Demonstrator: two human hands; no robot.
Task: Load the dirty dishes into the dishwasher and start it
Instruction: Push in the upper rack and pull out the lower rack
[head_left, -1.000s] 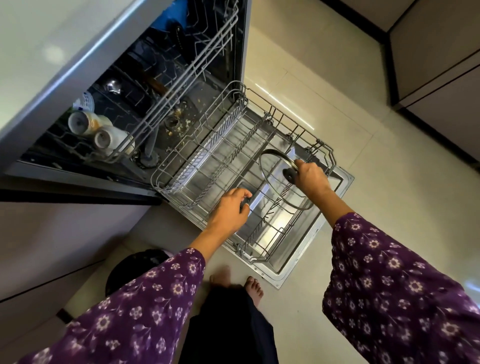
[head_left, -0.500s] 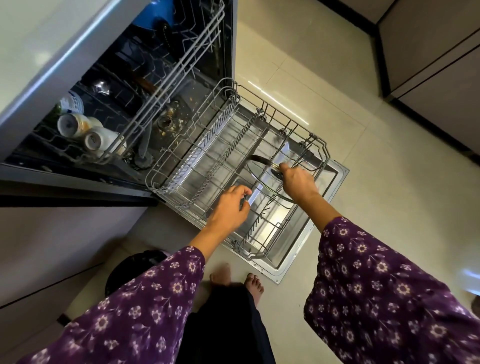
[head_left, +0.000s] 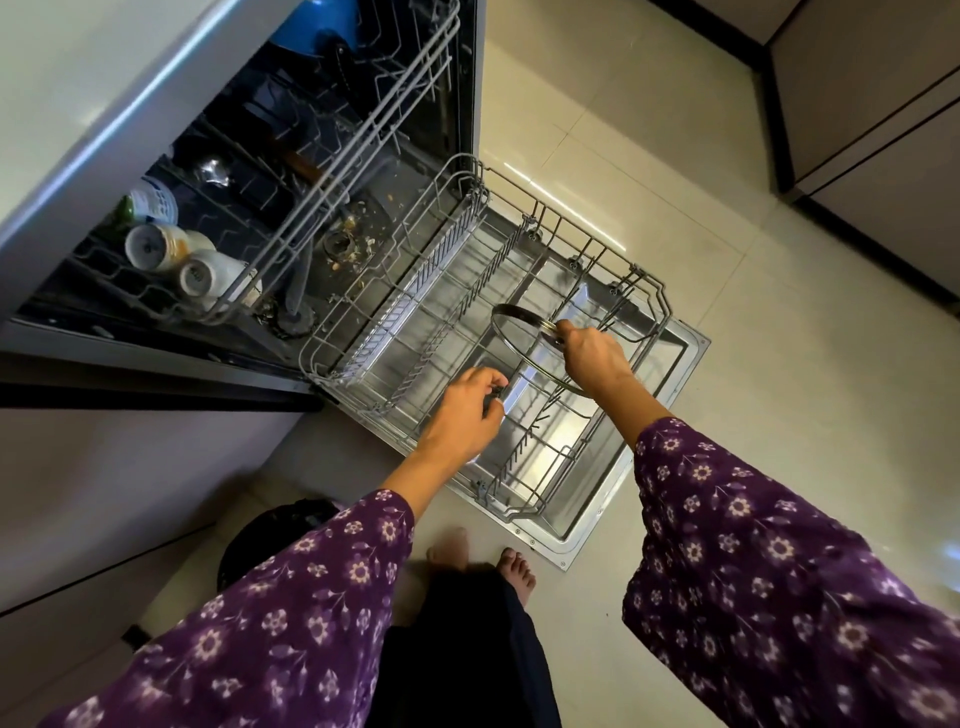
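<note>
Two hands: left hand (head_left: 462, 410), right hand (head_left: 592, 358). Two purple flower-printed sleeves: left sleeve (head_left: 291, 597), right sleeve (head_left: 753, 545). Two bare feet: left foot (head_left: 449, 545), right foot (head_left: 517, 569). One round glass lid with a metal rim (head_left: 524, 343). Two grey wire racks: lower rack (head_left: 644, 280), upper rack (head_left: 332, 171). Two white cups on their sides: (head_left: 153, 247), (head_left: 208, 275). One white labelled vessel (head_left: 153, 200). One blue vessel (head_left: 311, 26). One steel-lined dishwasher door (head_left: 680, 358). One dark round container (head_left: 270, 530).

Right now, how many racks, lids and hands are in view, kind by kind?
Racks: 2, the upper rack and the lower rack
Lids: 1, the glass lid
Hands: 2, the left hand and the right hand
Total: 5
</note>
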